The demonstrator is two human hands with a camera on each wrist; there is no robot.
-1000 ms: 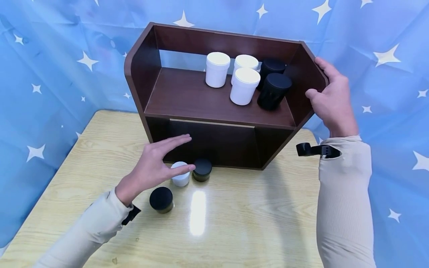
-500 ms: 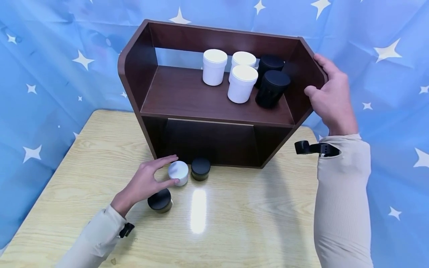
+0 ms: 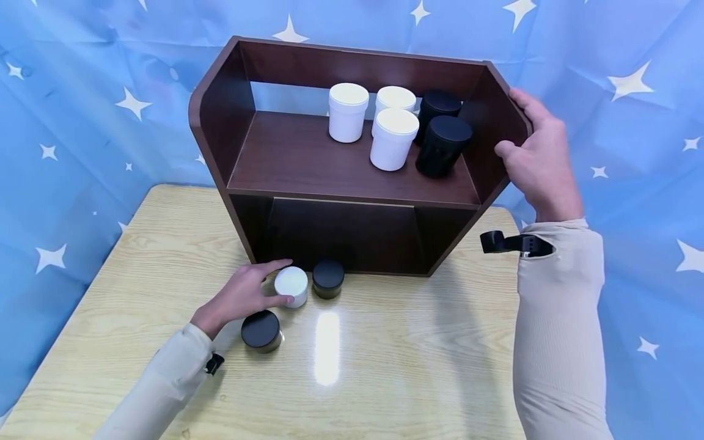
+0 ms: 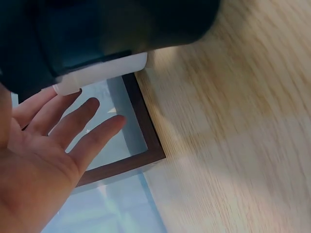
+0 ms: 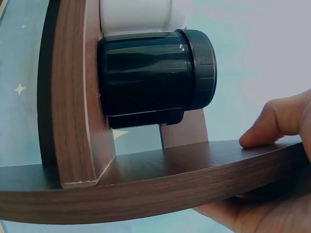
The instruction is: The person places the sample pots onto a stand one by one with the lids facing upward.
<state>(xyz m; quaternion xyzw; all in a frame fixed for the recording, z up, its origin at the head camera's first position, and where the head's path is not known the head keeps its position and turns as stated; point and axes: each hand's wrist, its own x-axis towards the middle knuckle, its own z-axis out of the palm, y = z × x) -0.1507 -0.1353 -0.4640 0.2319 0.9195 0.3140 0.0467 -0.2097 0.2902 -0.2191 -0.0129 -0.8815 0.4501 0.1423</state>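
In the head view my left hand (image 3: 244, 292) reaches round a small white lidded jar (image 3: 291, 286) on the table, thumb at its front and index finger behind. The left wrist view shows a finger against the white jar (image 4: 109, 72) and the other fingers spread, with a dark jar (image 4: 121, 29) covering part of the view. Beside the hand are a black-lidded jar (image 3: 261, 331) in front and another black-lidded jar (image 3: 328, 278) to its right. My right hand (image 3: 541, 153) grips the right side panel of the dark brown shelf (image 3: 308, 165), its thumb inside.
Several taller jars stand on the upper shelf board: white jars (image 3: 390, 143) in the middle and black jars (image 3: 444, 150) at the right. The shelf stands at the back of the wooden table (image 3: 396, 360). A blue star-patterned curtain (image 3: 77, 110) hangs behind.
My left hand has come down from above the jars and closed in round the white jar. The right hand keeps its grip on the shelf. The head view has shifted slightly.
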